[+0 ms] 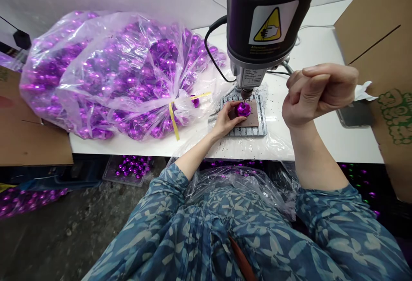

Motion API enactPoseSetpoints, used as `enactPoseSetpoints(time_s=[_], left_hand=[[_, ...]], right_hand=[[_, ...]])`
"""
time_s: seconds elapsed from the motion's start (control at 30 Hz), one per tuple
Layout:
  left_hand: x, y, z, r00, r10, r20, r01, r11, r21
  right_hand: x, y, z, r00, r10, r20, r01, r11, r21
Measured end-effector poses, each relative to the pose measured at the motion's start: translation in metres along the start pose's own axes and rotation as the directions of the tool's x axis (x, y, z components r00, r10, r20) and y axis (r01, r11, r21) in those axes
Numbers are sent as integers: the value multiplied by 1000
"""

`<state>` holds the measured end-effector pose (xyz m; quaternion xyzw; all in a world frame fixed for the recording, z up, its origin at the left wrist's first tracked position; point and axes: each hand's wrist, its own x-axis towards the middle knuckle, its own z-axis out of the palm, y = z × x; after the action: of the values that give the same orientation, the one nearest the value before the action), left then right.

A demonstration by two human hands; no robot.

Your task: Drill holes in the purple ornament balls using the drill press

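My left hand (228,121) pinches a shiny purple faceted ball (243,109) against a small brown board (253,120). That board lies on the slotted metal base (262,130) of a bench drill press (273,19). Right above the ball is the drill chuck (246,93), its bit down at the ball's top; whether it has entered the ball I cannot tell. To the right, my right hand (318,92) is closed in a fist around the drill press lever (287,67), most of which the fingers hide.
A big clear plastic bag (106,75) of purple balls, tied with yellow ribbon (174,122), fills the table's left. Cardboard boxes (386,49) flank both sides. A dark flat object (354,119) lies at right. Below the table edge sits a clear bin (128,176) of small purple balls.
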<state>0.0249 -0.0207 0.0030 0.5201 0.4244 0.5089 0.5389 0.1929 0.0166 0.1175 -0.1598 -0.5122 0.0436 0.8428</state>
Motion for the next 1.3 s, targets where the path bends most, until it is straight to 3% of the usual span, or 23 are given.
enactPoseSetpoints(time_s=[0.23,0.4,0.53,0.6,0.67,0.73,0.8,0.9,0.97,1.07,1.17,1.23,1.3], left_hand=[[0,-5,1,999,31,13,-31,999,-6],[1,-2,3,1000,5,-3,-5,1000,-13],[-23,1,-2,994,88,-60,-82,992,101],[-45,1,-10,990,144,14,-144,972,184],[-66,-1,-20,970,180,162,-214,950,227],[-76,-2,-32,947,208,245,-269,931,247],[-69,1,-44,960,221,175,-266,915,304],[-30,17,-62,977,183,-108,-116,887,448],[2,30,-72,940,152,-305,37,843,536],[39,42,-83,843,123,-523,257,763,593],[52,43,-88,808,106,-579,353,699,621],[50,44,-89,832,91,-547,379,625,682],[40,47,-88,881,92,-465,328,591,737]], right_hand=[[-7,-2,-5,999,43,16,-42,999,-34],[32,-24,26,994,103,19,-104,994,16],[65,-32,44,974,211,84,-214,976,36],[71,-32,46,958,264,109,-269,963,29],[71,-29,44,949,297,109,-303,952,44],[69,-26,43,951,299,78,-306,948,93],[67,-23,43,952,304,48,-308,943,126],[66,-21,46,952,305,7,-304,946,114],[66,-21,47,954,298,-8,-295,947,129],[67,-21,47,948,315,44,-318,934,163],[68,-21,45,951,307,31,-307,931,198],[69,-23,43,948,316,36,-317,928,193],[70,-25,42,938,337,77,-345,925,156]])
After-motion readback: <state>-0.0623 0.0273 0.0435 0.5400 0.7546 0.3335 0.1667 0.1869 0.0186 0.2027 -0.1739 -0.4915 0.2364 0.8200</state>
